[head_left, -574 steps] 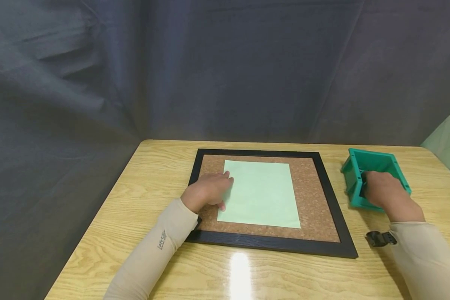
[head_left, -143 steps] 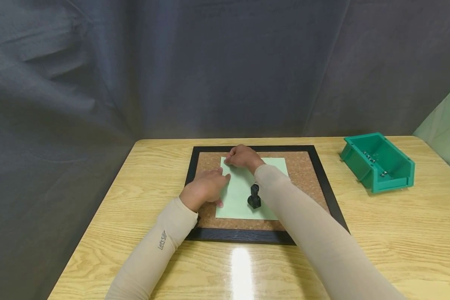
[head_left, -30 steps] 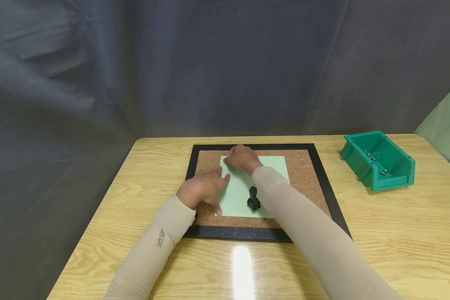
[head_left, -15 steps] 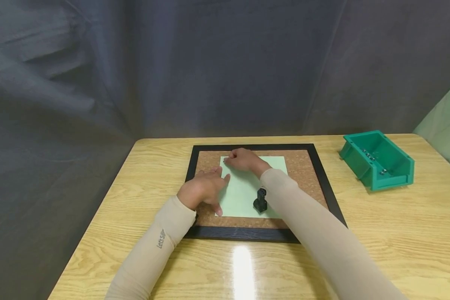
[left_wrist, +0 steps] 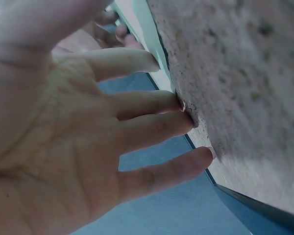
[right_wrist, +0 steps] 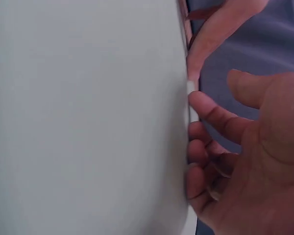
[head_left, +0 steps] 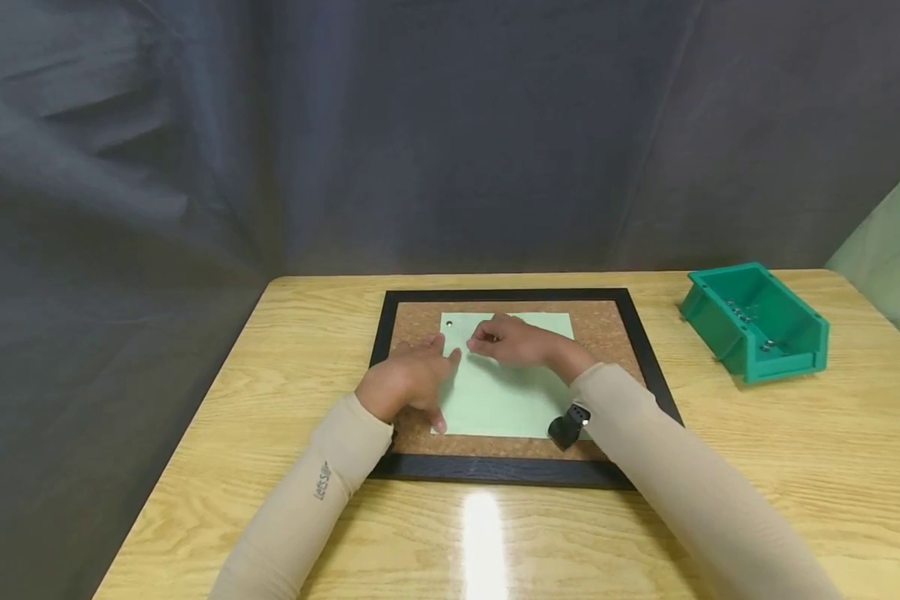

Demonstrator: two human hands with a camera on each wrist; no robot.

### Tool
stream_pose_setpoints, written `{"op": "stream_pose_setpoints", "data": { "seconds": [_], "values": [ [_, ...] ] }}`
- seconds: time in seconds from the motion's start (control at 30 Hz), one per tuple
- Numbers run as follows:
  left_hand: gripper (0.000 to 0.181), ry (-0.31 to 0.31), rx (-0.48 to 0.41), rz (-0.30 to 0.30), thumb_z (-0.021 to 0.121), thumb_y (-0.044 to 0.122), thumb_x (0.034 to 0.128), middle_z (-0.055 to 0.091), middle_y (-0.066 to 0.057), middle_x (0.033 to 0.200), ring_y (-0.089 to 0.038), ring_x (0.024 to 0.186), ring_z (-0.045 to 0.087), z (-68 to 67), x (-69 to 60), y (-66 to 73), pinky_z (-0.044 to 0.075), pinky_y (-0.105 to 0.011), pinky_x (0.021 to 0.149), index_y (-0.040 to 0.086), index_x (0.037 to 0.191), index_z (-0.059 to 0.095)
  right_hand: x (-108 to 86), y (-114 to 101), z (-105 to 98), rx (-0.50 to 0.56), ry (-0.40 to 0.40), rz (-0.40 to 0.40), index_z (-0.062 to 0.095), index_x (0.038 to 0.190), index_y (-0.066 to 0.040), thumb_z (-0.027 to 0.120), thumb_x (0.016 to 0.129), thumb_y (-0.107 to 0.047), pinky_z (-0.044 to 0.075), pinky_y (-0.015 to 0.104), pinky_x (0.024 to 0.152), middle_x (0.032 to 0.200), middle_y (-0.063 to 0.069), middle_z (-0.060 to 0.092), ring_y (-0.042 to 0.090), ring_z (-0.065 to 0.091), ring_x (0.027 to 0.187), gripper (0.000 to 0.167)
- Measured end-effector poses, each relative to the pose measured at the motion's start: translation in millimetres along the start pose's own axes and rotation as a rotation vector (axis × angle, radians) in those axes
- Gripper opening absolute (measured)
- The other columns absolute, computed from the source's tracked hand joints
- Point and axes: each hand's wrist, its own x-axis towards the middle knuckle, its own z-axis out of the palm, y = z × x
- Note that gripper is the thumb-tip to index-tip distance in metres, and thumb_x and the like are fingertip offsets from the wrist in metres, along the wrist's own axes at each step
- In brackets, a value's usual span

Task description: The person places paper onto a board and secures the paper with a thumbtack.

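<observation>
Pale green paper (head_left: pixel 506 404) lies on a cork board (head_left: pixel 607 333) with a black frame. At the paper's far left corner sits a small, shiny round thumbtack (head_left: pixel 449 323). My left hand (head_left: pixel 405 379) rests with spread fingers across the paper's left edge; in the left wrist view its fingertips (left_wrist: pixel 202 157) touch the cork. My right hand (head_left: pixel 521 342) is over the paper's upper part, right of the thumbtack. In the right wrist view its fingers (right_wrist: pixel 197 181) are loosely curled close to the paper, the thumb stands apart, and nothing shows between them.
A green plastic bin (head_left: pixel 787 365) with several small shiny metal pieces (head_left: pixel 738 311) inside stands at the right of the wooden table (head_left: pixel 780 467). A dark cloth (head_left: pixel 480 150) hangs behind the table and along its left side.
My right hand, earlier in the bin and then at the paper's far left corner, has moved off to the right. The thumbtack there is now uncovered. My left hand stays at the paper's edge.
</observation>
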Motion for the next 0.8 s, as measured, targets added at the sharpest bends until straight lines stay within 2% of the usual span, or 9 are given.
{"op": "stream_pose_setpoints", "data": {
  "seconds": [0.13,0.4,0.5,0.63,0.8],
  "values": [
    [0.123,-0.002,-0.015,-0.008,0.084,0.052,0.0659,0.003,-0.016,0.168,-0.028,0.157,0.006,0.7,-0.5,0.6,0.015,-0.054,0.125,0.018,0.162,0.015,-21.3,3,2,-0.026,0.006,0.003,0.067,0.120,-0.014,0.047,0.106,-0.037,0.043,0.035,0.081,0.111,0.008,0.055,0.021,0.049,0.095,0.034],
    [0.125,0.017,-0.042,0.015,0.085,0.049,0.0641,0.001,-0.017,0.167,-0.029,0.157,0.004,1.6,-2.2,0.7,0.014,-0.055,0.126,0.017,0.162,0.014,-69.4,18,-9,-0.056,0.065,0.050,0.066,0.121,-0.013,0.045,0.106,-0.037,0.044,0.037,0.080,0.115,0.010,0.057,0.023,0.051,0.096,0.035],
    [0.125,0.018,-0.045,0.024,0.085,0.049,0.0649,0.000,-0.017,0.167,-0.030,0.157,0.003,1.0,-3.0,0.5,0.013,-0.055,0.126,0.017,0.162,0.013,-85.7,21,-18,-0.093,0.106,0.093,0.065,0.124,-0.012,0.044,0.106,-0.040,0.048,0.044,0.086,0.122,0.013,0.060,0.030,0.056,0.110,0.039],
    [0.124,0.019,-0.035,0.032,0.085,0.050,0.0658,0.001,-0.017,0.167,-0.030,0.157,0.004,1.0,-2.7,-0.7,0.014,-0.054,0.126,0.016,0.162,0.014,-99.6,21,-30,-0.216,0.199,0.159,0.063,0.127,-0.009,0.045,0.106,-0.039,0.045,0.056,0.097,0.131,0.016,0.061,0.039,0.049,0.128,0.041],
    [0.124,0.028,-0.038,0.043,0.085,0.050,0.0657,0.003,-0.018,0.167,-0.030,0.157,0.004,4.0,-1.4,-2.2,0.014,-0.055,0.126,0.015,0.161,0.015,-103.1,29,-35,-0.353,0.290,0.274,0.057,0.135,-0.007,0.045,0.106,-0.040,0.033,0.064,0.104,0.138,0.021,0.049,0.044,0.038,0.131,0.046]
  ]
}}
